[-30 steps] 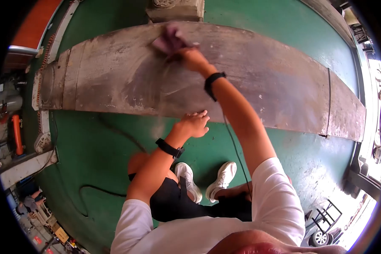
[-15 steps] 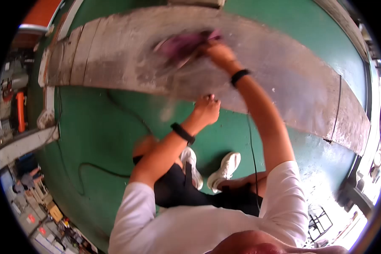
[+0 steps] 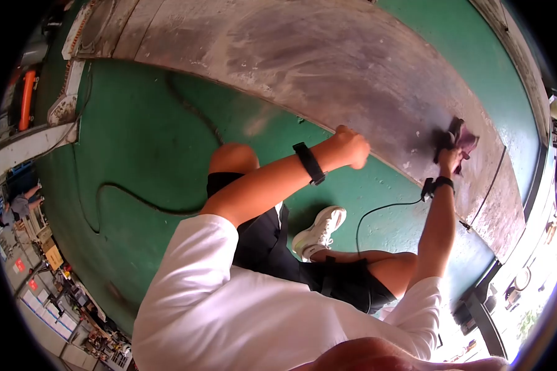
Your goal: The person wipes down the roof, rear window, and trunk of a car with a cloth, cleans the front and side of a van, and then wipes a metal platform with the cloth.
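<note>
My right hand (image 3: pixel 450 159) grips a crumpled purple-maroon rag (image 3: pixel 463 139), which lies against the broad, worn metal plate (image 3: pixel 353 68) near its right end. My left hand (image 3: pixel 351 147) is closed in a fist at the plate's near edge; nothing shows in its fingers, and whether it touches the edge I cannot tell. Dull smears and pale scuffs mark the plate's surface. Black straps circle both my wrists, and a thin black cable (image 3: pixel 377 208) runs from the right one.
Green floor (image 3: pixel 148 154) lies under the plate and my feet. A dark hose (image 3: pixel 136 201) snakes across it on the left. A black cord (image 3: pixel 489 188) crosses the plate's right end. Cluttered shelving (image 3: pixel 49 253) stands at left, where another person (image 3: pixel 21 204) shows small.
My right hand has carried the rag from the middle of the plate to its right end. My left fist has shifted right along the near edge, and my view has turned.
</note>
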{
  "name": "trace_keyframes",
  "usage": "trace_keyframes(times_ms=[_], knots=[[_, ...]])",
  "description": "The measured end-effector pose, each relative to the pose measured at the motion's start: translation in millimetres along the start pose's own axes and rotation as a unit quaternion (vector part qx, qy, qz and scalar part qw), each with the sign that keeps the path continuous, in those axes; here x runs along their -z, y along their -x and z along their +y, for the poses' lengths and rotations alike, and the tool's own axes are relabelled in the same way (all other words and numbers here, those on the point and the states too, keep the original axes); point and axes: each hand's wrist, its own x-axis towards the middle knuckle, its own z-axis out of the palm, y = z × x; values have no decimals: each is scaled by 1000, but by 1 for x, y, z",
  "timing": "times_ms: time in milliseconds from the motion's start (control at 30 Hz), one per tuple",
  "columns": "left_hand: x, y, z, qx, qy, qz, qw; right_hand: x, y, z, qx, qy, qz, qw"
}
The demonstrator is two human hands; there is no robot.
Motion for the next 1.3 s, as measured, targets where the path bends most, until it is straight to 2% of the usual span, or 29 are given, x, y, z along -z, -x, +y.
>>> trace_keyframes(times_ms=[33,67,133,167,200,233,267,333,367,400,433,467,500,567,600,667,733,800,867,933,967,1000,1033,1067,1100,1133,1200,1267,1300], knots=[[18,12,5,-26,101,13,995,-9,7,-16,23,-35,16,999],[34,21,9,-26,100,11,995,-38,2,-16,65,-61,50,995],[52,32,11,-50,205,179,961,-19,45,-98,120,-155,117,973],[51,31,5,-57,224,247,941,-74,37,-102,226,-35,148,962],[51,29,-2,-64,242,313,916,-18,90,-174,195,-133,75,969],[54,32,-10,-67,223,331,914,-37,124,-204,246,-351,-19,903],[52,31,-17,-70,246,317,913,-57,158,-233,260,-546,-131,786],[52,41,-20,-46,268,318,908,-31,245,-324,405,-321,4,856],[55,46,-21,-38,271,308,911,-16,288,-371,453,-214,92,861],[52,47,-26,-50,264,322,908,-12,321,-404,508,-288,10,811],[52,51,-33,-49,273,307,910,26,345,-438,565,-311,-107,757],[54,56,-41,-49,283,295,911,46,377,-462,519,-333,-273,738],[59,62,-48,-35,321,258,911,55,397,-484,504,-346,-388,689],[71,79,-54,-18,390,246,887,52,417,-505,599,-251,-425,630],[74,87,-56,-21,435,249,865,42,418,-511,600,-252,-423,631],[79,103,-60,-27,460,255,850,19,425,-515,567,-382,-356,637],[73,111,-62,-28,491,260,831,41,406,-498,533,-376,-411,637],[72,109,-69,-97,533,281,792,61,378,-482,475,-555,-384,564],[73,104,-70,-123,544,291,777,65,348,-479,448,-609,-339,560],[69,89,-71,-133,505,333,785,77,307,-458,432,-604,-202,638],[66,81,-70,-138,472,372,787,86,284,-441,440,-536,-113,711],[62,73,-70,-143,474,369,786,85,266,-426,427,-569,-81,698],[61,63,-71,-138,383,440,801,83,244,-413,414,-601,-48,682],[59,54,-72,-130,289,504,803,91,215,-391,443,-567,-79,690],[55,45,-69,-146,308,500,796,101,189,-365,469,-529,-110,698],[54,39,-64,-155,313,498,794,102,173,-342,468,-465,-102,744],[48,24,-46,-129,186,555,800,135,163,-306,297,-420,-156,843],[33,6,-48,-164,185,518,819,146,150,-265,254,-404,-159,864],[20,-2,-47,-125,133,478,859,150,147,-247,241,-358,-158,888]])
